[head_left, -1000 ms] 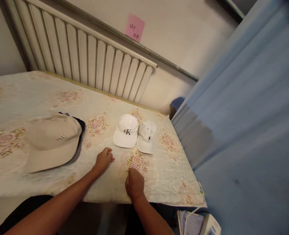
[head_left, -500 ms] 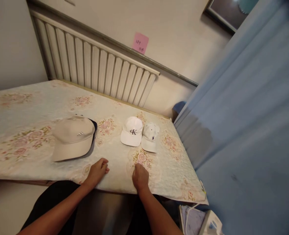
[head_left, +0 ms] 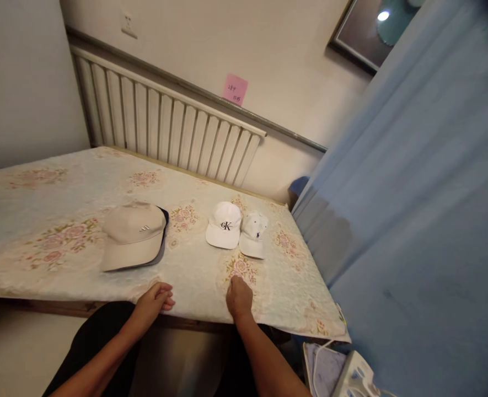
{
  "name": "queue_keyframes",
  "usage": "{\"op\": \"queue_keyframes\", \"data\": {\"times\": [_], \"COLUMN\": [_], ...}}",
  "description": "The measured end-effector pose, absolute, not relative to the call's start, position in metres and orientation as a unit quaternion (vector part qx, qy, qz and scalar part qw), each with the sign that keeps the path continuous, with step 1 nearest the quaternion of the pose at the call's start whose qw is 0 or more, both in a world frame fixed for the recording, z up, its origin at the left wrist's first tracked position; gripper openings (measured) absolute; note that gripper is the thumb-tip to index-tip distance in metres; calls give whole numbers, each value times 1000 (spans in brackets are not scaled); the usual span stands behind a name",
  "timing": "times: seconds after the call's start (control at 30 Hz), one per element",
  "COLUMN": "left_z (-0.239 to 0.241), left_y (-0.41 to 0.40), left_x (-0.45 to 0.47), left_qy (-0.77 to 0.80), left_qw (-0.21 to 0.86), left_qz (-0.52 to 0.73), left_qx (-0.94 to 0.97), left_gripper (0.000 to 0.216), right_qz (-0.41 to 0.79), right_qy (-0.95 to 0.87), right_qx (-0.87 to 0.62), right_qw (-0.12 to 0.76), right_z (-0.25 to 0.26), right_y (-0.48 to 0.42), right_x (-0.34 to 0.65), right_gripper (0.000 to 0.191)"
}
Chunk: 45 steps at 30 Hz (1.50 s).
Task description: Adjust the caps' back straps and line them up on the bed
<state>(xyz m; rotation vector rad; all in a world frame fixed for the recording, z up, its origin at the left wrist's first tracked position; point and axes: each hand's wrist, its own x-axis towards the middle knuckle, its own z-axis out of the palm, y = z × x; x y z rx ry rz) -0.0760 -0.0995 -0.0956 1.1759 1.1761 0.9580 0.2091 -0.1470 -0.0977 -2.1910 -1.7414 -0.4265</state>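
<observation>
My left hand (head_left: 154, 300) rests at the near edge of the flowered quilt (head_left: 62, 259), fingers loosely curled and holding nothing. Beside it, my right hand (head_left: 239, 298) lies knuckles up on the same edge, also without anything in it. A beige cap (head_left: 133, 236) sits on top of a dark cap (head_left: 164, 216) just beyond my left hand. Two white caps lie side by side beyond my right hand: one with a black logo (head_left: 224, 225) and a plainer one (head_left: 254, 235).
A white slatted headboard (head_left: 165, 129) stands behind the bed against the wall, with a pink note (head_left: 235, 89) above it. A blue curtain (head_left: 413, 209) hangs along the right side. A white device (head_left: 353, 377) with a cord lies at the bottom right.
Both hands have slid back toward the near edge of the quilt. The view has pulled back and tilted up, so the caps look smaller and farther away.
</observation>
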Motion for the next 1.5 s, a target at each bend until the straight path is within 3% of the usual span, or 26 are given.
{"op": "queue_keyframes", "data": {"times": [0.9,1.5], "left_z": [-100,-78], "left_y": [-94,-106], "left_x": [-79,-77], "left_qy": [494,479], "left_qw": [592,636], "left_qz": [422,442], "left_qx": [477,413], "left_gripper": [38,35], "right_qz": [-143,-141], "right_qy": [-608,-611], "right_qx": [-763,-761], "right_qw": [164,168], "right_z": [-97,-97], "right_y": [-146,-152], "right_x": [209,209], "right_gripper": [15,17]}}
